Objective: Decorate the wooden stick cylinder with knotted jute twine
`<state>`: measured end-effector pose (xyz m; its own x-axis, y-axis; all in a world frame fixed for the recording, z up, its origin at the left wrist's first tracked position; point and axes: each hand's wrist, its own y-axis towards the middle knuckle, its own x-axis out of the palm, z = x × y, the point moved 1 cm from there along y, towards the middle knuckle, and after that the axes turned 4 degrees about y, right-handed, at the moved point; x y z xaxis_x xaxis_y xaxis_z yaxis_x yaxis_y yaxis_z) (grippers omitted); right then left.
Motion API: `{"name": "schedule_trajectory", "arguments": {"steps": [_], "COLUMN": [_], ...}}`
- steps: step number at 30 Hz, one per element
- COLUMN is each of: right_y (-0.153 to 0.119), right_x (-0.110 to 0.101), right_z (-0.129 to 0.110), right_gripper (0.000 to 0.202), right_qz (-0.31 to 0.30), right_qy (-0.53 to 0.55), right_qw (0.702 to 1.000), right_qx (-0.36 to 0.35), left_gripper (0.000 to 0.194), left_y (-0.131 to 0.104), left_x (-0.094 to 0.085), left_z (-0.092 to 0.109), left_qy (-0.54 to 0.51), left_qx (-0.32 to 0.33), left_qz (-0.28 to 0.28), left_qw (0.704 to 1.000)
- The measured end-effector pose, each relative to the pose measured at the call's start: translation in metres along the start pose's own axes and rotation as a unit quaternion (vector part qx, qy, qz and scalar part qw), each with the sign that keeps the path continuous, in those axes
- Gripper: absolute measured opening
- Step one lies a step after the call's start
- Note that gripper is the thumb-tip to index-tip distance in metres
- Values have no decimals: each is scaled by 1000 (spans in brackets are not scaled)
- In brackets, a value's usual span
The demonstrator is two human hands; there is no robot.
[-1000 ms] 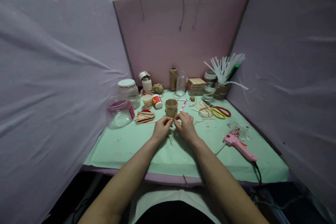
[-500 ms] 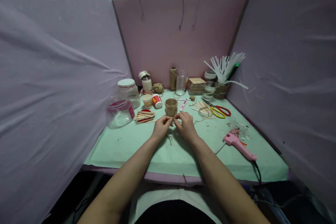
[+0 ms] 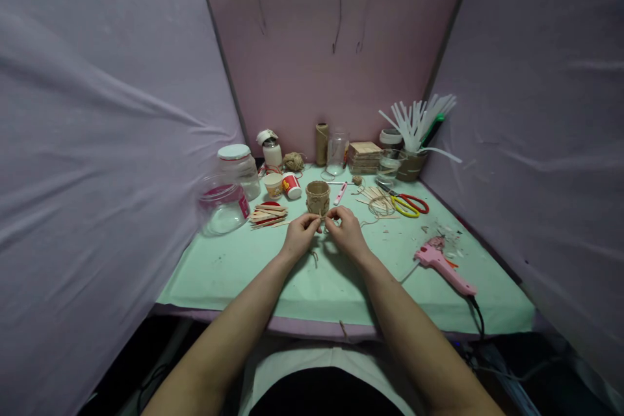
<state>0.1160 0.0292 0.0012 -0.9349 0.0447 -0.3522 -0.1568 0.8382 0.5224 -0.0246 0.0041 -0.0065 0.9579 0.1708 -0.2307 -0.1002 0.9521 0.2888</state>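
Note:
My left hand (image 3: 301, 233) and my right hand (image 3: 345, 229) meet fingertip to fingertip near the middle of the table. Both are closed in a pinch on a thin piece of twine (image 3: 322, 217) between them. Just behind the fingers stands a small upright pot (image 3: 318, 194) wrapped in brown twine, with a braided rim. Its lower front is partly hidden by my fingertips. A loose strand of twine (image 3: 371, 221) trails from beside my right hand toward a coil (image 3: 381, 206). A short twine scrap (image 3: 314, 257) lies on the cloth below my hands.
Left are wooden sticks (image 3: 269, 215), a glass jar (image 3: 223, 211), a paper cup (image 3: 273, 186) and a tipped red cup (image 3: 292, 186). Scissors (image 3: 407, 203) and a pink glue gun (image 3: 446, 268) lie right. Behind stand a twine spool (image 3: 322, 144), stacked wooden squares (image 3: 364, 157) and a holder of glue sticks (image 3: 412, 166).
My fingertips have shifted slightly around the twine, and my right fingers have parted a little from my left. A bit of twine now shows upright between them. The pot has stayed in place.

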Motion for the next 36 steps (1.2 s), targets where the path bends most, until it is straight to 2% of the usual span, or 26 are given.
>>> {"name": "schedule_trajectory", "arguments": {"steps": [10, 15, 19, 22, 25, 30, 36], "right_y": [1, 1, 1, 2, 3, 2, 0], "right_x": [2, 2, 1, 1, 3, 3, 0], "right_z": [0, -1, -2, 0, 4, 4, 0], "right_gripper": [8, 6, 9, 12, 16, 15, 13], "right_qz": [-5, 2, 0, 0, -30, -58, -62], "right_qy": [143, 133, 114, 135, 161, 158, 53], "right_qw": [986, 987, 990, 984, 974, 978, 996], "right_qx": [85, 94, 79, 120, 158, 123, 25], "left_gripper": [26, 27, 27, 27, 26, 25, 25], "left_y": [-3, -5, -6, -6, -7, -5, -3], "left_x": [1, 2, 1, 0, -1, 0, 1], "left_z": [7, 11, 11, 10, 11, 8, 0], "left_qy": [64, 79, 82, 85, 87, 83, 57], "left_qx": [24, 33, 36, 38, 39, 27, -7], "left_qz": [-20, -25, -3, 18, 21, 20, 12], "left_qw": [997, 996, 996, 996, 995, 996, 998]}}
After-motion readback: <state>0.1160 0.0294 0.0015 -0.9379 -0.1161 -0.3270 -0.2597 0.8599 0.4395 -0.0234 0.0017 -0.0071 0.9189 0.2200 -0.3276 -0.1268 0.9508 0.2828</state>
